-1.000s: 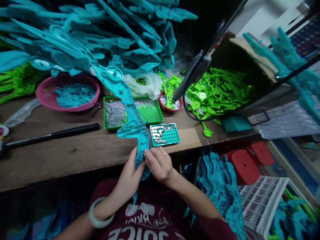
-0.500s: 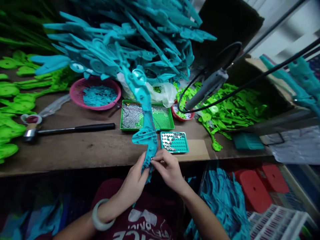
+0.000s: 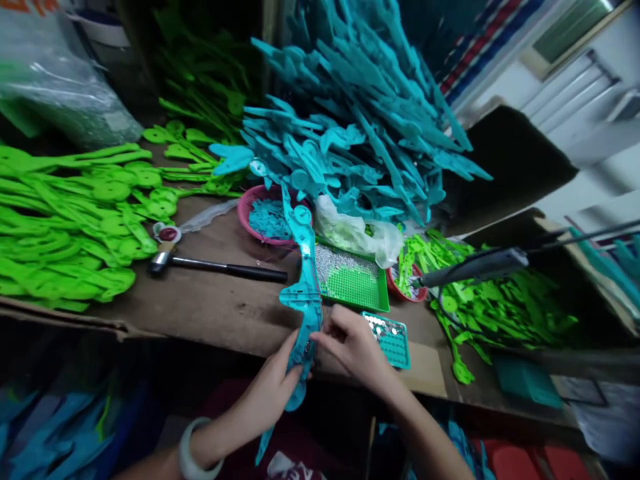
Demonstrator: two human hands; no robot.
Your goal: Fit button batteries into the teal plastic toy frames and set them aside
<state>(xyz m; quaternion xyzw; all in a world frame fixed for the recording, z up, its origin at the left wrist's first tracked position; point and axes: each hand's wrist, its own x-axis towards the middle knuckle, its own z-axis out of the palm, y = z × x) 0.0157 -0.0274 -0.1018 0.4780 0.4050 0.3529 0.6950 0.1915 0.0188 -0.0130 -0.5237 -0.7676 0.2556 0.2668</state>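
My view has swung left since a second ago: clear bag point(image 3: 80, 93) is now in frame, green parts point(image 3: 65, 227) fill far more of the left side, hammer point(image 3: 215, 265) shows head and all, red stools point(image 3: 515, 463) are down at the bottom edge. Blue piece point(image 3: 306, 263) no longer crosses mid green tray point(image 3: 355, 291); it passes the left end, top in front of the pink basket point(image 3: 245, 217). My right hand point(image 3: 357, 340) now overlaps the small teal tray's point(image 3: 395, 353) left side.
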